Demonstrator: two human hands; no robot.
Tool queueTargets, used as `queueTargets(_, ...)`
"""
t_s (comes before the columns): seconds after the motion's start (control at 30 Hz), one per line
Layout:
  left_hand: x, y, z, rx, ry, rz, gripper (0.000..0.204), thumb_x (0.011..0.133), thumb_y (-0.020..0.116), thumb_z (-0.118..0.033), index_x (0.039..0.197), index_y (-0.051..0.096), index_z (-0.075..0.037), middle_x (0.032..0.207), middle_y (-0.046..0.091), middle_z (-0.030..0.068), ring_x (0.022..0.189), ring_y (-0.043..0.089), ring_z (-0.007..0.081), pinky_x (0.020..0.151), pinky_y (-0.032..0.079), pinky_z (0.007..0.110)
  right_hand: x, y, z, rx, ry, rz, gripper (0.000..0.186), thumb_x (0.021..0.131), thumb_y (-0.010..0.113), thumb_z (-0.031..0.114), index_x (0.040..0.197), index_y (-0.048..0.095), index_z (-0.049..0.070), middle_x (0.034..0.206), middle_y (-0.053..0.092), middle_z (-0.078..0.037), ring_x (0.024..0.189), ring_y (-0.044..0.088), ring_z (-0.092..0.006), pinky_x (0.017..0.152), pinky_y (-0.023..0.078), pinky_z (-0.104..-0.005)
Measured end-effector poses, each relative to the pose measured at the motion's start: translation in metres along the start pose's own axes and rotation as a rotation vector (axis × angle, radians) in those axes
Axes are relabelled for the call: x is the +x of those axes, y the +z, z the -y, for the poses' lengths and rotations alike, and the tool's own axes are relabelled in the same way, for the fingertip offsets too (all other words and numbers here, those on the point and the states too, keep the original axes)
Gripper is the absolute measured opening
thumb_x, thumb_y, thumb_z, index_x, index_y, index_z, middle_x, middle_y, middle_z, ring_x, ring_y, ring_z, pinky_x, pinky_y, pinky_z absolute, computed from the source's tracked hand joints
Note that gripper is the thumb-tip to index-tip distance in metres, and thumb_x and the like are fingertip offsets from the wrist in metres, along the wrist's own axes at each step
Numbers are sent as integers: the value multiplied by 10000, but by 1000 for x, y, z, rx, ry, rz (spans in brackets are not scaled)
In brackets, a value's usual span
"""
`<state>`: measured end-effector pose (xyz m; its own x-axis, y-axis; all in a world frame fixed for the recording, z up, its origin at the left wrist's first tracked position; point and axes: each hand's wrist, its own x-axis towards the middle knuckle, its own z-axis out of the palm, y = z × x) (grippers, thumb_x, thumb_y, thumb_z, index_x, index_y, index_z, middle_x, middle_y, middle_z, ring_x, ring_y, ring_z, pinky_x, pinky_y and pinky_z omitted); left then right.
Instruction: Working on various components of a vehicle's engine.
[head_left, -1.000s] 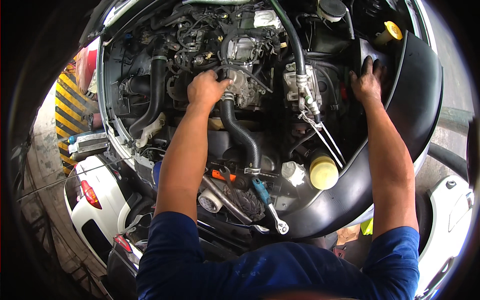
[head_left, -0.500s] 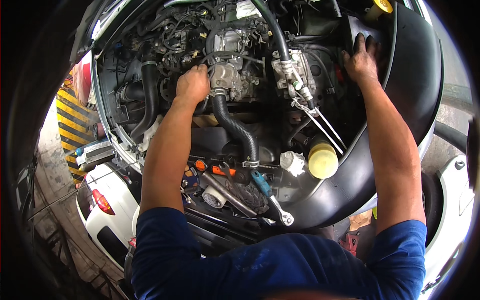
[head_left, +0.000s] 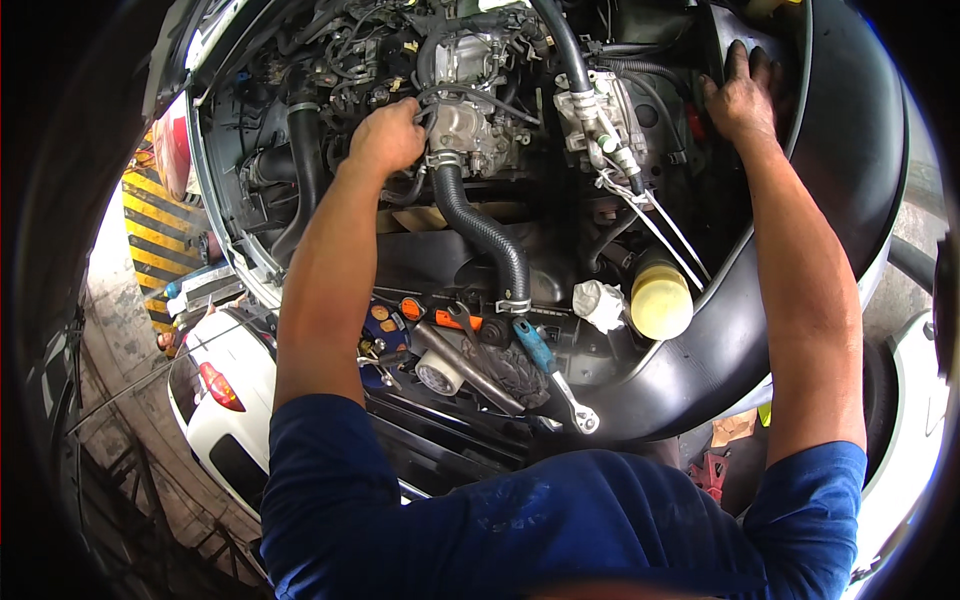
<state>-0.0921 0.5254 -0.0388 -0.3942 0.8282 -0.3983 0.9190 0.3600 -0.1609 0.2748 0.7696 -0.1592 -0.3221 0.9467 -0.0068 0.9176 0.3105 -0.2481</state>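
Note:
My left hand (head_left: pixel 388 138) is closed at the left side of the metal engine housing (head_left: pixel 465 130), by a thin black hose (head_left: pixel 480 96). Its curled fingers hide whatever they grip. At the far right of the engine bay, my right hand (head_left: pixel 743 103) lies with fingers apart against a dark panel (head_left: pixel 738 32). Below the housing, a thick ribbed black hose (head_left: pixel 482 232) runs down to a metal clamp (head_left: pixel 513 306). Between my arms stands a metal component (head_left: pixel 605 115) with white cord (head_left: pixel 655 228) tied to its pipe.
Along the front edge lie a blue-handled ratchet (head_left: pixel 553 370), a wrench (head_left: pixel 466 322), a metal tube (head_left: pixel 475 372) and a white roll (head_left: pixel 438 374). A yellow-capped reservoir (head_left: pixel 661 303) and crumpled white paper (head_left: pixel 599 305) sit beside a black fender cover (head_left: pixel 690 385).
The whole view has shifted, so the engine bay appears slightly higher and further right. Both hands stay at nearly the same spots on the engine and panel.

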Motion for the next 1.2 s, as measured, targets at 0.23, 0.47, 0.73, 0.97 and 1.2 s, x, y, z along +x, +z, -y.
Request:
queueTargets(0.23, 8, -38, -12, -926, -228, 621, 377, 954, 600, -259, 1255, 582, -32, 1217, 656, 131, 992, 675, 256, 794, 539, 369, -2, 2, -6, 2, -2, -24, 782, 900, 607, 451, 1532, 252, 158, 1582, 177, -225, 1463, 106, -463, 1198, 196, -496)
queueTargets(0.47, 3, 13, 18, -626, -178, -133, 431, 896, 686, -233, 1267, 580, -42, 1150, 677, 140, 1020, 662, 261, 876, 515, 351, -5, -10, 10, -5, 2, 20, 788, 893, 631, 413, 1523, 257, 124, 1572, 170, -244, 1461, 104, -468, 1200, 209, -471)
queueTargets(0.73, 18, 16, -27, -559, -429, -44, 607, 801, 748, -337, 1315, 525, -104, 1216, 645, 178, 1176, 584, 356, 993, 460, 443, -4, -10, 4, -93, 59, 40, 804, 891, 619, 451, 1541, 242, 164, 1592, 183, -203, 1469, 118, -436, 1201, 168, -507)
queueTargets(0.97, 13, 23, -3, -229, -107, -172, 624, 777, 743, -202, 1348, 517, -90, 1166, 656, 205, 1136, 605, 355, 988, 467, 422, -4, -10, 5, -75, 51, 34, 804, 884, 628, 451, 1538, 254, 170, 1586, 190, -205, 1465, 131, -434, 1201, 165, -508)
queueTargets(1.2, 9, 42, 46, -742, -195, -428, 199, 865, 663, -109, 1050, 683, -40, 979, 717, 155, 926, 696, 292, 825, 527, 350, -4, -13, 9, -117, 47, 37, 812, 880, 631, 459, 1540, 253, 175, 1588, 194, -196, 1470, 128, -421, 1190, 133, -559)
